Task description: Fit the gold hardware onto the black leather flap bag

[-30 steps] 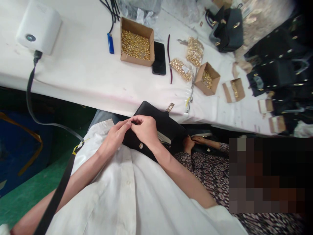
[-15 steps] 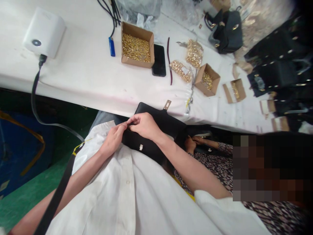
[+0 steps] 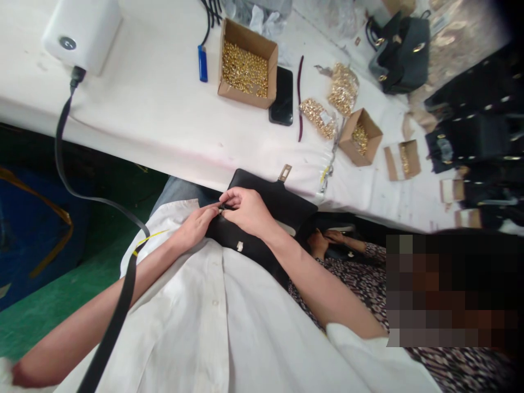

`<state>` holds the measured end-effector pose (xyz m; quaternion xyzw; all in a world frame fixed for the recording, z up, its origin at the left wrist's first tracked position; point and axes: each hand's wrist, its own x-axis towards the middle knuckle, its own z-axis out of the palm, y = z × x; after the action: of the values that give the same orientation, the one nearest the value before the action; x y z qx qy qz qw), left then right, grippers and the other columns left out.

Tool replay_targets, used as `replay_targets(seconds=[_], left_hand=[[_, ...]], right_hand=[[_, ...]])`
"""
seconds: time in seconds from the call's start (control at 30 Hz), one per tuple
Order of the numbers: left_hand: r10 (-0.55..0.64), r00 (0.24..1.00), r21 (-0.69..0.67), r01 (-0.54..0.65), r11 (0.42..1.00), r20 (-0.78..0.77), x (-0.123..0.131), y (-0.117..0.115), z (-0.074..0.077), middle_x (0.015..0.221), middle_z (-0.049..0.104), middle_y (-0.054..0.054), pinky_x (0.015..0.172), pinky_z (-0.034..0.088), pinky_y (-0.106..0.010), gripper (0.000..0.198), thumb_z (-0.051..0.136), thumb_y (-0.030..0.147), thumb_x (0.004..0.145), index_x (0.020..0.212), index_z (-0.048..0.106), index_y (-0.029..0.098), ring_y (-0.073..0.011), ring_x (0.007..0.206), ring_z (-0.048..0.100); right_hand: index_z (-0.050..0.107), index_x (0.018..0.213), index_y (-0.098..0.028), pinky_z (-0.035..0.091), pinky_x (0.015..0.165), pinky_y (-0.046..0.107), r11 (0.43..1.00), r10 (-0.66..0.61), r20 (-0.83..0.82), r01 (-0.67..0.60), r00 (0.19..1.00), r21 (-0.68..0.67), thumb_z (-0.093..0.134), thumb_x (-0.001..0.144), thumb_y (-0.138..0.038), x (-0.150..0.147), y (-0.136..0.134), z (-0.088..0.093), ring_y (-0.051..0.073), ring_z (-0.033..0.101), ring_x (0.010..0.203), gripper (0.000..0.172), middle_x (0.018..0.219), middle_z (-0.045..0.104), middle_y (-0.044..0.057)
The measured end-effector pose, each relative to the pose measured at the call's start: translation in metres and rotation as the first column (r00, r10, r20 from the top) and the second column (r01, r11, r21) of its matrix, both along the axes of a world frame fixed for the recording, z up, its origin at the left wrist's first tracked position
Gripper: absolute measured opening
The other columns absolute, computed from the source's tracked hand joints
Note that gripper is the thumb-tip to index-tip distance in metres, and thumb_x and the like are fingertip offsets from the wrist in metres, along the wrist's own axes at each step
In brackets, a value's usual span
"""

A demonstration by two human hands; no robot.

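Observation:
A black handbag (image 3: 262, 234) lies across my lap, its flap (image 3: 266, 191) folded open toward the table. A gold-coloured clasp plate (image 3: 285, 173) sticks out from the flap, and a small metal lock (image 3: 239, 246) sits on the bag's front. At the bag's left end my left hand (image 3: 200, 225) is closed, fingertips pinching its edge. My right hand (image 3: 249, 214) meets it there, thumb and fingers closed on a small dark part of the bag. Fingers mostly hide that part; a tiny pale spot shows between the fingertips.
On the white table stand a carton of gold studs (image 3: 248, 98), a phone (image 3: 281, 101), a blue lighter (image 3: 202, 64), bags of studs (image 3: 343, 90) and a white device (image 3: 82, 33) with a cable. Close on the right, a co-worker's hands (image 3: 321, 240) work on another black bag.
The view has shifted slightly, so the table things appear further right. Both hands stay together at the bag's left end; the right fingers have lifted and spread a little.

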<state>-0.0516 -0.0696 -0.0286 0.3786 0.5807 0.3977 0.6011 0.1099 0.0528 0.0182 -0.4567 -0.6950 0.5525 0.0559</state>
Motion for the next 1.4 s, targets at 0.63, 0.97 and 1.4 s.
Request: replay_targets(seconds=[0.63, 0.97, 1.4], left_hand=[[-0.369, 0.903, 0.098, 0.397, 0.913, -0.220, -0.032, 0.000, 0.026, 0.098, 0.076, -0.006, 0.075, 0.043, -0.034, 0.035, 0.042, 0.042, 0.117, 0.115, 0.068, 0.021, -0.0229, 0.082, 0.067], [-0.254, 0.955, 0.129, 0.274, 0.953, -0.150, -0.030, -0.013, 0.014, 0.108, 0.077, -0.009, 0.082, 0.046, -0.036, 0.044, 0.040, 0.053, 0.117, 0.122, 0.070, 0.021, -0.0269, 0.092, 0.069], [0.013, 1.000, 0.024, -0.014, 1.000, 0.019, -0.013, -0.017, -0.006, 0.084, 0.059, 0.000, 0.076, 0.039, -0.033, 0.053, 0.043, 0.064, 0.114, 0.091, 0.063, 0.020, -0.0207, 0.083, 0.052]], right_hand=[[0.082, 0.102, -0.016, 0.064, 0.082, 0.027, 0.988, 0.156, -0.020, -0.157, 0.987, -0.012, 0.075, 0.077, -0.008, -0.006, 0.004, 0.016, 0.018, 0.080, 0.087, 0.027, 0.095, 0.084, 0.004], [0.081, 0.105, -0.017, 0.064, 0.083, 0.028, 0.973, 0.225, -0.025, -0.226, 0.974, -0.052, 0.076, 0.081, -0.011, -0.009, 0.010, 0.014, 0.019, 0.081, 0.089, 0.025, 0.096, 0.084, 0.004], [0.082, 0.103, -0.017, 0.065, 0.083, 0.030, 0.975, 0.221, 0.000, -0.221, 0.975, 0.027, 0.080, 0.085, -0.016, -0.016, 0.004, 0.004, 0.018, 0.079, 0.086, 0.017, 0.097, 0.084, 0.004]])
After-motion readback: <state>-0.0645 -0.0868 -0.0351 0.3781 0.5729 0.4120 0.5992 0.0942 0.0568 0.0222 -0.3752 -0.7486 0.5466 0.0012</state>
